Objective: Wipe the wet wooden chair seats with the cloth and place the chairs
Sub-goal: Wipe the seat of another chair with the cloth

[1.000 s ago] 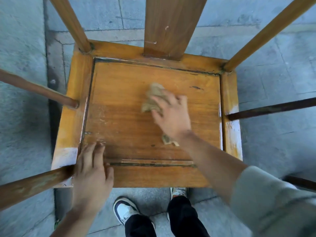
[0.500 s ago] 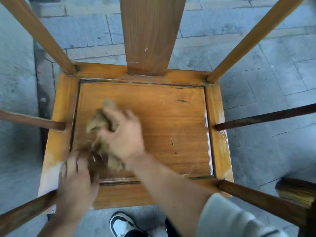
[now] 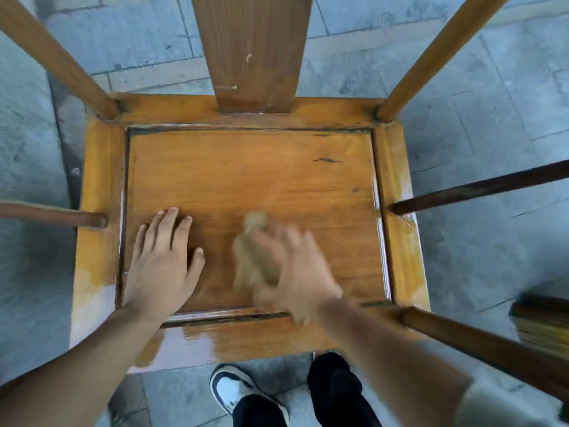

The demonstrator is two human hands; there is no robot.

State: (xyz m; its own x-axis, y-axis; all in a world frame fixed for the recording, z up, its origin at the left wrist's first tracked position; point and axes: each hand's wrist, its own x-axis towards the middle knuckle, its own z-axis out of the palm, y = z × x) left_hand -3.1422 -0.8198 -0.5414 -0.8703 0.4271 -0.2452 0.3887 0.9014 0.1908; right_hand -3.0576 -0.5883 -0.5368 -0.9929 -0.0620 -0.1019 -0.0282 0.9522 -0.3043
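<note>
A person wipes a wooden chair seat (image 3: 246, 180) on grey stone paving (image 3: 492, 124). Since half a second ago the right hand (image 3: 298, 272) has swept from the seat's near-left corner to its near-centre, carrying the tan cloth (image 3: 252, 257) with it; both are motion-blurred, the fingers on top of the cloth and seemingly bunched around it. The left hand (image 3: 163, 260) has moved off the front rail onto the seat panel and lies flat, fingers spread, near the left edge and just apart from the cloth.

The far half of the panel lies bare up to the back splat (image 3: 252, 50). A raised frame borders the panel on all four sides; wet sheen shows on the front rail (image 3: 197, 343) and along the right rail (image 3: 400, 211).

Counted: one cloth, one seat, two hands, two back posts, one splat, three side rods in view, one shoe (image 3: 234, 392). A broom's bristles (image 3: 542, 322) show at the right edge.
</note>
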